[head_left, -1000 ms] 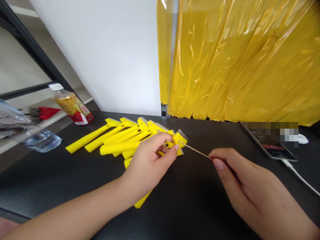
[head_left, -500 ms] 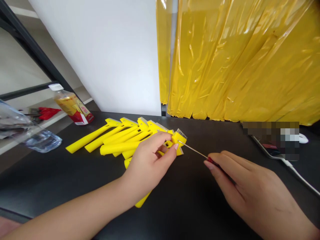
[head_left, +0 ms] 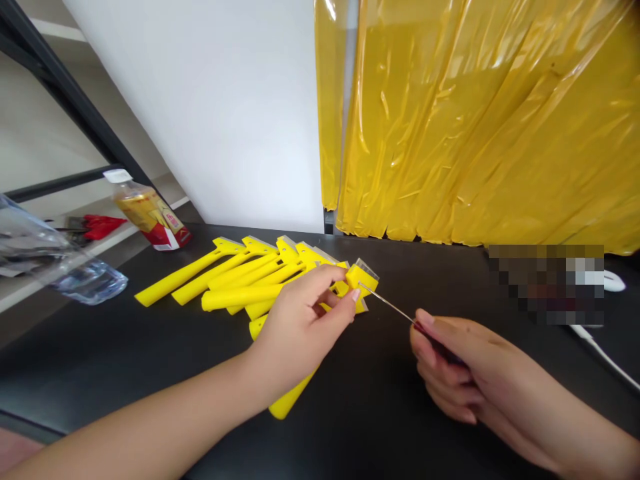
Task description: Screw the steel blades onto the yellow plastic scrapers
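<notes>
My left hand [head_left: 305, 317] pinches the head of a yellow scraper [head_left: 359, 279], with its clear-edged blade end pointing away to the upper right. The fingers partly cover this scraper. A screwdriver [head_left: 390, 303] with a thin metal shaft and dark red handle is gripped in my right hand [head_left: 465, 367]. Its tip touches the face of the scraper head. Left of my left hand, several more yellow scrapers [head_left: 240, 270] lie overlapping in a fanned row, handles toward me. A yellow handle [head_left: 295, 395] shows below my left wrist; which scraper it belongs to is partly hidden.
On the black table [head_left: 165, 373] a drink bottle [head_left: 153, 213] with red and yellow label stands at the back left, near a clear plastic bottle [head_left: 90, 277]. A white cable [head_left: 607, 357] runs along the right, beside a blurred-out patch. Yellow plastic sheeting [head_left: 475, 133] hangs behind.
My right hand has rolled over on the screwdriver handle, so the curled fingers now show beneath. The shaft stays against the scraper head, and my left hand holds nearly the same place.
</notes>
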Tool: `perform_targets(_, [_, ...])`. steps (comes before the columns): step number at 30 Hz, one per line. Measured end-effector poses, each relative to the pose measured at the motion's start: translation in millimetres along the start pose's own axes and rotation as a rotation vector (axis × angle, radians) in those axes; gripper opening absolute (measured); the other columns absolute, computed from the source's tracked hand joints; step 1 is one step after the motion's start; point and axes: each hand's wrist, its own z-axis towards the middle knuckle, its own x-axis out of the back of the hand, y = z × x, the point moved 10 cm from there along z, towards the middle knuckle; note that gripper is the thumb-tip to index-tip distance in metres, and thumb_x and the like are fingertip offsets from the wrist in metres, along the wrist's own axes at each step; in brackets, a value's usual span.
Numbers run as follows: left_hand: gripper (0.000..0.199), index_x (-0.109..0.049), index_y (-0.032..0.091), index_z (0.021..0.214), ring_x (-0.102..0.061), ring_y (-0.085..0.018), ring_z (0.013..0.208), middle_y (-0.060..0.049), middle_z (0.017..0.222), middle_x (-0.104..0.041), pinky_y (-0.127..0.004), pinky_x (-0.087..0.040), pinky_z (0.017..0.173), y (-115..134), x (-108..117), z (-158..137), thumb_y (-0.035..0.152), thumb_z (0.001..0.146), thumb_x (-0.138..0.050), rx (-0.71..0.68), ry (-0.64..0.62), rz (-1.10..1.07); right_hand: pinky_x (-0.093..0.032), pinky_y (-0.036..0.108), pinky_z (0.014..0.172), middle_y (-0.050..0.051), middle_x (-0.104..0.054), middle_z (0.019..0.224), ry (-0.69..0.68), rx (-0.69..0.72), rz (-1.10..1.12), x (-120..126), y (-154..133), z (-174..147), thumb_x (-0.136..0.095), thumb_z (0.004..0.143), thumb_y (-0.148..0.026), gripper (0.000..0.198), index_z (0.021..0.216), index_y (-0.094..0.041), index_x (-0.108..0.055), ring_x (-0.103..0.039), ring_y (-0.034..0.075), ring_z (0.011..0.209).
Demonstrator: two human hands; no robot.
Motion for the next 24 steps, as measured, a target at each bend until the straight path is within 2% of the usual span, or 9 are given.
perform_targets(4, [0.019,-0.064,0.027,0.109,-0.078,-0.019,0.076,0.004,0.08,-0.073,-0.027,-0.058,0.064,-10.2,8.4,4.1,0.041,0.1,-0.074,0.144,0.037,-0.112,-0.04,0.026,0.051,-0.007,-0.038,0.064,0.123,0.211,-0.253,24.7,-28.5,5.1,-0.065,0.101,-0.066,0.047,0.095,-0.019,-0.071,-0.036,0.01,0.053])
perform_targets(7, [0.025,-0.061,0.027,0.107,-0.08,-0.022,0.079,0.001,0.09,-0.077,-0.027,-0.06,0.06,-17.6,11.5,5.9,0.045,0.098,-0.075,0.223,0.041,-0.166,-0.049,0.031,0.061,-0.003,-0.052,0.072,0.32,0.362,-0.503,57.5,-52.7,5.1,-0.061,0.103,-0.062,0.043,0.107,-0.021,-0.073,-0.052,0.015,0.063])
perform_targets(9, [0.025,-0.06,0.026,0.104,-0.08,-0.022,0.079,-0.001,0.096,-0.077,-0.027,-0.061,0.058,-19.5,7.5,5.5,0.044,0.098,-0.075,0.261,0.014,-0.211,-0.05,0.032,0.069,0.001,-0.064,0.082,0.472,0.422,-0.683,78.5,-65.6,3.4,-0.067,0.099,-0.055,0.034,0.106,-0.023,-0.074,-0.059,0.018,0.076])
perform_targets(12, [0.023,-0.059,0.024,0.104,-0.078,-0.02,0.075,0.0,0.092,-0.073,-0.027,-0.061,0.055,-19.6,-6.5,1.3,0.042,0.098,-0.073,0.327,-0.057,-0.301,-0.048,0.032,0.072,0.002,-0.072,0.09,0.548,0.438,-0.747,95.0,-70.7,6.8,-0.073,0.089,-0.045,0.024,0.1,-0.024,-0.076,-0.062,0.02,0.082])
perform_targets(15, [0.025,-0.059,0.022,0.105,-0.076,-0.019,0.068,0.002,0.084,-0.066,-0.027,-0.06,0.051,-22.2,-25.1,-6.2,0.041,0.097,-0.073,0.422,-0.139,-0.423,-0.046,0.033,0.071,0.002,-0.072,0.084,0.554,0.454,-0.777,93.2,-71.7,10.2,-0.07,0.085,-0.041,0.022,0.095,-0.023,-0.077,-0.061,0.02,0.077])
perform_targets(18, [0.028,-0.06,0.02,0.101,-0.072,-0.017,0.063,0.002,0.078,-0.065,-0.025,-0.056,0.05,-25.9,-40.5,-11.7,0.042,0.094,-0.076,0.487,-0.198,-0.531,-0.046,0.032,0.069,0.001,-0.072,0.083,0.553,0.467,-0.815,84.4,-72.0,10.7,-0.068,0.087,-0.041,0.022,0.095,-0.023,-0.077,-0.061,0.019,0.076])
perform_targets(24, [0.026,-0.066,0.018,0.099,-0.068,-0.017,0.071,-0.002,0.077,-0.069,-0.023,-0.052,0.058,-29.2,-55.2,-13.4,0.04,0.094,-0.078,0.483,-0.279,-0.581,-0.052,0.034,0.072,0.003,-0.074,0.09,0.534,0.487,-0.799,76.8,-69.8,9.2,-0.065,0.091,-0.045,0.028,0.103,-0.022,-0.078,-0.065,0.021,0.081])
